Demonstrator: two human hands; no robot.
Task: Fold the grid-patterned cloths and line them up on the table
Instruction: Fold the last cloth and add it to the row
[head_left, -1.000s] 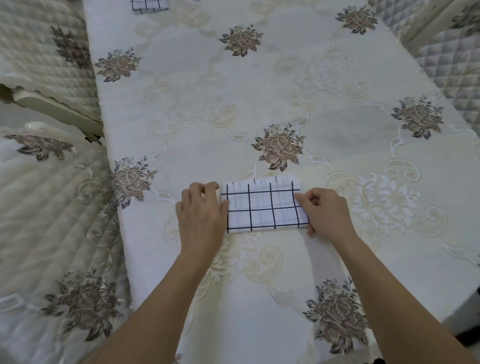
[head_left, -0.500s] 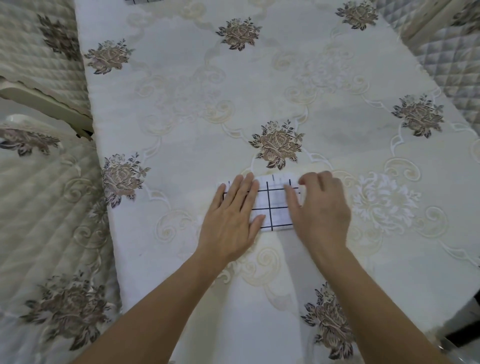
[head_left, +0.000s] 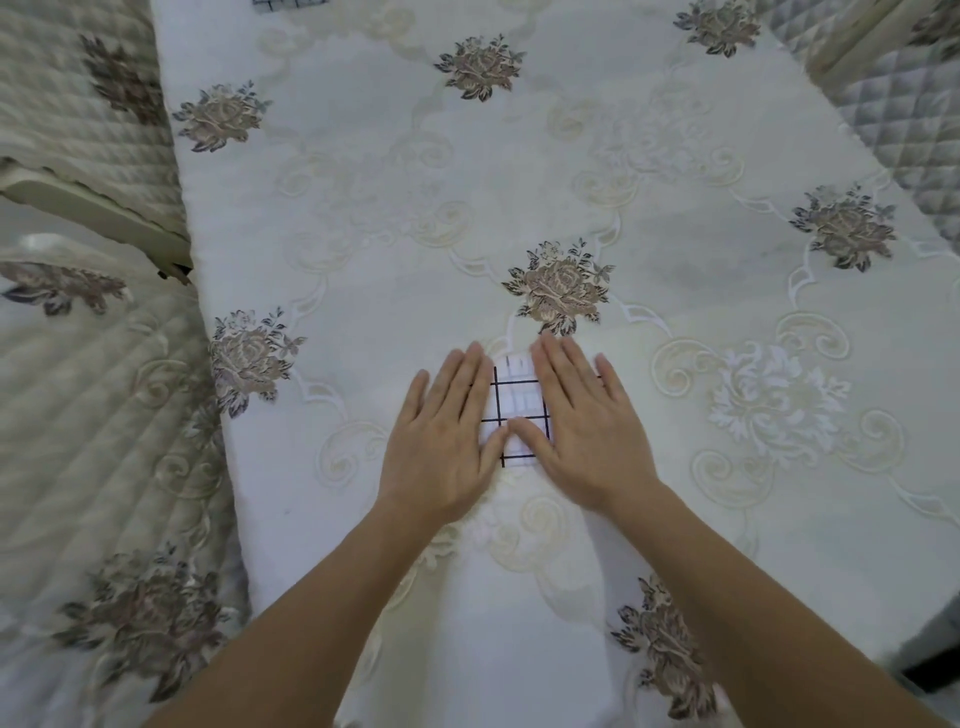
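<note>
From the head view, both hands now lie flat, fingers spread, pressing the small white cloth with the black grid lines (head_left: 514, 410). It sits on the cream embroidered tablecloth (head_left: 675, 156) just on the near side of the central brown rose motif (head_left: 560, 285). The left hand (head_left: 447, 441) covers its left part and the right hand (head_left: 587, 431) its right; the thumbs nearly meet, gripping nothing. A second earlier the cloth was a wider rectangle pinched at both ends; half a second ago the right hand was bringing its end over. It now looks folded smaller, so I judge this fold done and being smoothed. Far beyond the rose, another grid-patterned cloth (head_left: 291, 4) peeks in at the frame's top edge.
</note>
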